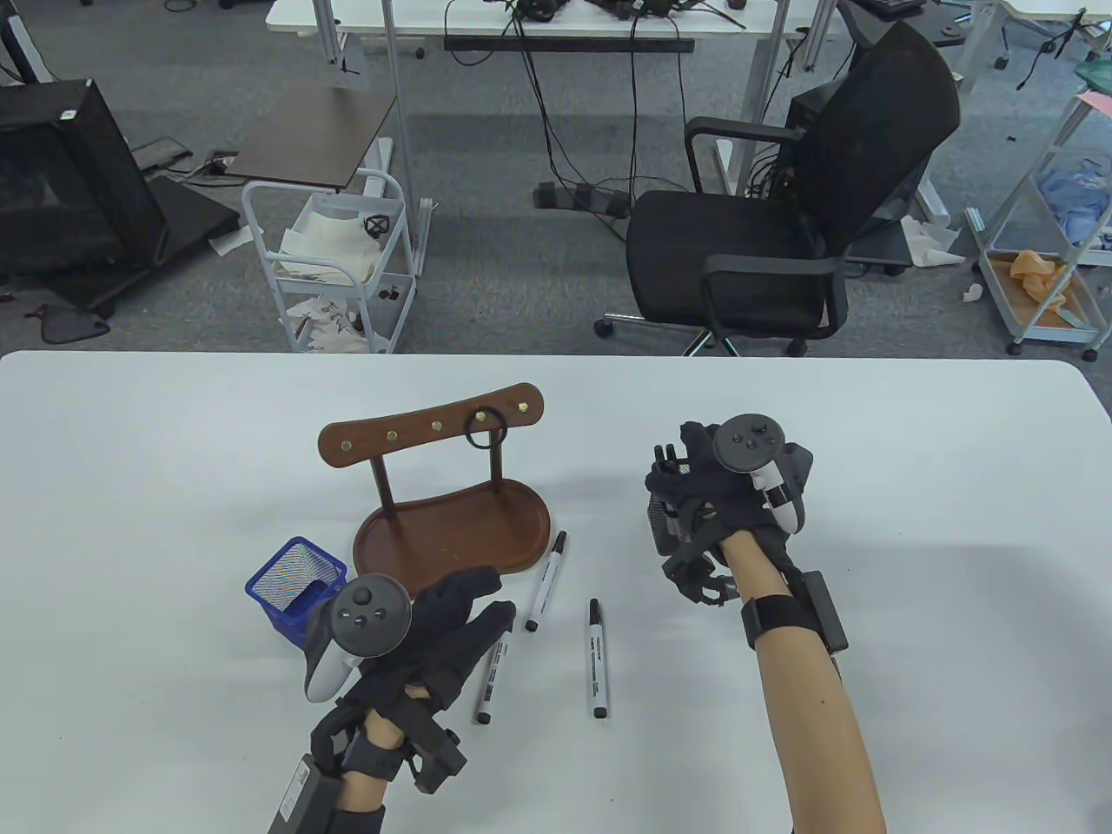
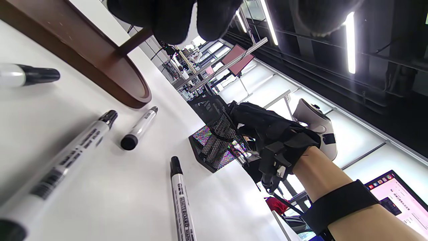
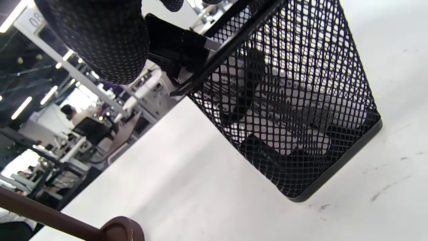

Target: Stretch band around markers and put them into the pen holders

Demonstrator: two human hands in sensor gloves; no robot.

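My right hand point(image 1: 695, 486) curls over the mouth of a black mesh pen holder point(image 1: 662, 528) and grips the top ends of a bundle of markers point(image 1: 667, 458) standing in it. Through the mesh point(image 3: 334, 67) the white marker barrels point(image 3: 287, 134) show, with one of my fingers point(image 3: 107, 40) at the rim. My left hand point(image 1: 473, 604) hovers open, fingers straight, over one loose marker point(image 1: 486, 691). Two more markers point(image 1: 546, 580) point(image 1: 598, 658) lie beside it. A black band point(image 1: 482, 428) hangs on a hook of the wooden stand point(image 1: 452, 534).
A blue mesh pen holder point(image 1: 291, 584) stands left of my left hand, near the stand's tray. An office chair and carts stand on the floor beyond the table's far edge point(image 1: 556, 356).
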